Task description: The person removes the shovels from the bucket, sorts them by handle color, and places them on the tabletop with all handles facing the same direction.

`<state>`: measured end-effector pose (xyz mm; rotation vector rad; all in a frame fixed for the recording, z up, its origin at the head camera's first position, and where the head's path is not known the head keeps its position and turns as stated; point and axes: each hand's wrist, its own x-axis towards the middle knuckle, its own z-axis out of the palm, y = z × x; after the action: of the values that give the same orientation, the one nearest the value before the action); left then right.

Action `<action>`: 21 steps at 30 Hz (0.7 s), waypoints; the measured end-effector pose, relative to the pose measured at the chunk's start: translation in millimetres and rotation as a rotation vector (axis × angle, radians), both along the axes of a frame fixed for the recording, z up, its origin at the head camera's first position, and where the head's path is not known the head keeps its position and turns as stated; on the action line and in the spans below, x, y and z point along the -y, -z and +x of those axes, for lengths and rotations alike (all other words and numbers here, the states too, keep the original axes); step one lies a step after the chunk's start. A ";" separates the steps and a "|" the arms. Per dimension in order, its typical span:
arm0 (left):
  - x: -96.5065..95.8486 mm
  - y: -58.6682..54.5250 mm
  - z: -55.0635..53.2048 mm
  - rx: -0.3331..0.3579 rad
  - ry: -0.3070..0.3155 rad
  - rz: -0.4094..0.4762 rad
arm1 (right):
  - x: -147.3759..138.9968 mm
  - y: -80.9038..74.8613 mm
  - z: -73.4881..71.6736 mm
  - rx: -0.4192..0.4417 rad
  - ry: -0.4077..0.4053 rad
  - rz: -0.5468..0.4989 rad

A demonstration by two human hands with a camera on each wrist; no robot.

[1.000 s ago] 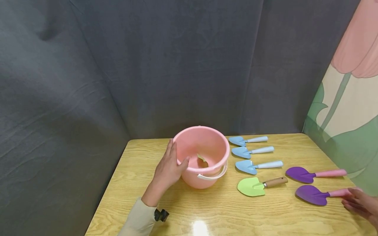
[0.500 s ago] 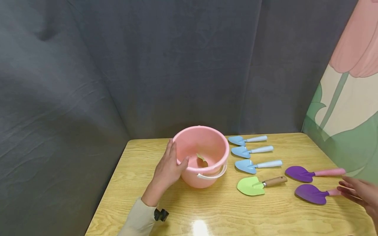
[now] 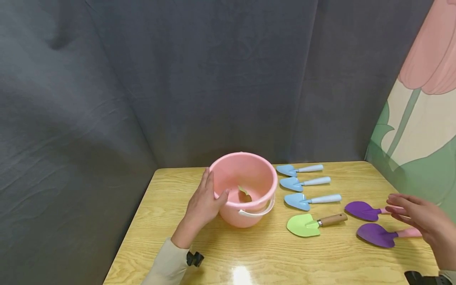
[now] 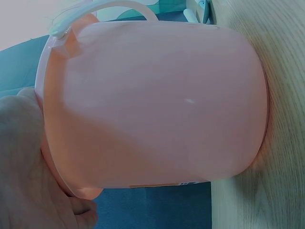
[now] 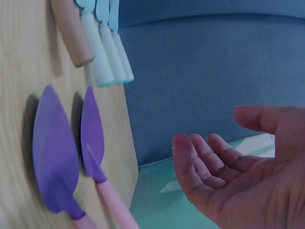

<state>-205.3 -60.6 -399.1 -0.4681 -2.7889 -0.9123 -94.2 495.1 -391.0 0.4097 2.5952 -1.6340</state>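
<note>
A pink bucket with a white handle stands upright on the table. My left hand holds its near-left rim, thumb over the edge. Inside lies a thing with a light green edge and a brown part, mostly hidden by the bucket wall. To the right, my right hand hovers with loosely bent fingers above the pink handles of two purple trowels, holding nothing. In the right wrist view its palm and fingers show beside those trowels, apart from them.
Three light blue trowels lie in a column right of the bucket. Below them lies a light green trowel with a wooden handle. A dark curtain stands behind the table; a tulip-patterned panel borders the right side.
My right hand has let go of the near purple trowel's handle, then risen and moved left over both purple trowels. The left hand and bucket stay in place.
</note>
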 end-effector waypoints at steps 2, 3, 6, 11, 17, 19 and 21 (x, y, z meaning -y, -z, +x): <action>-0.3 -0.2 -0.3 -0.001 0.002 0.000 | 5.2 -2.8 -3.8 -0.008 -0.016 0.020; -0.5 -0.2 -0.3 -0.001 0.004 0.001 | 6.9 -3.5 -5.1 -0.012 -0.024 0.021; -1.1 0.3 -0.5 0.001 0.007 0.009 | 11.4 -5.9 -8.1 -0.029 -0.040 0.006; -1.3 0.5 -0.3 0.011 0.009 0.011 | 19.0 -11.7 -11.6 -0.042 -0.088 0.020; 0.9 -1.1 -0.5 0.024 0.007 -0.004 | 30.1 -19.2 -19.3 -0.104 -0.129 0.024; 0.9 -1.4 -0.5 0.023 0.009 -0.001 | 32.7 -20.7 -21.9 -0.123 -0.128 0.001; 0.8 -1.8 -0.5 0.020 0.006 0.003 | 35.1 -23.1 -24.4 -0.133 -0.136 -0.039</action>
<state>-205.8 -61.4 -397.3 -0.4704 -2.8048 -0.9279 -118.6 460.0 -367.9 0.1234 2.6120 -1.7178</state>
